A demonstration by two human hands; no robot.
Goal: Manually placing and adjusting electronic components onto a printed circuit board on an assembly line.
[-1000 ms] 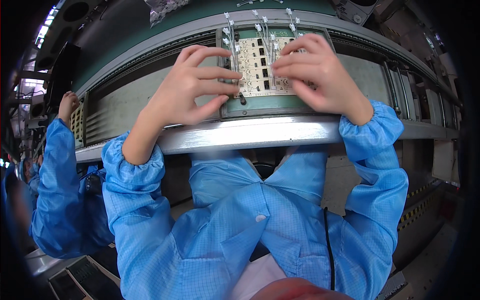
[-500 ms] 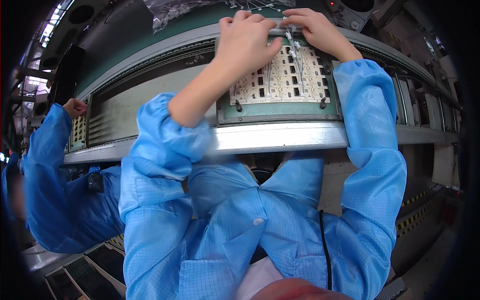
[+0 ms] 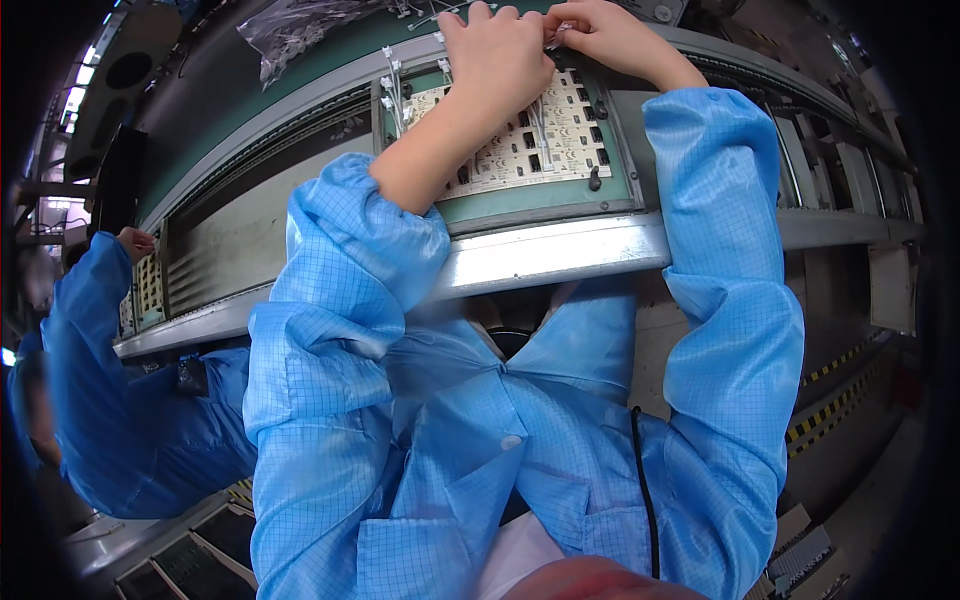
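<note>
A pale circuit board panel (image 3: 570,127) with rows of black components sits in a green carrier (image 3: 520,207) held by black clips. Thin wires with white plugs (image 3: 393,88) stand up at the panel's left side, and another white wire (image 3: 542,140) lies along its middle. My left hand (image 3: 497,58) reaches over the panel's far part with fingers bent and thumb near the forefinger; its fingertips are partly hidden. Beside it, my right hand (image 3: 610,38) pinches a small white-plugged wire (image 3: 562,33) between thumb and forefinger, above the carrier's far edge.
A clear plastic bag of wires (image 3: 300,35) lies beyond the rail, with loose wires (image 3: 425,15) near it. A metal rail (image 3: 560,250) runs along the near side. At left, a co-worker's hand (image 3: 137,243) touches another panel (image 3: 150,283).
The view has shifted, so the panel appears further left. My left hand has moved right over the panel, covering upper wire ends. My right thumb and forefinger have closed together.
</note>
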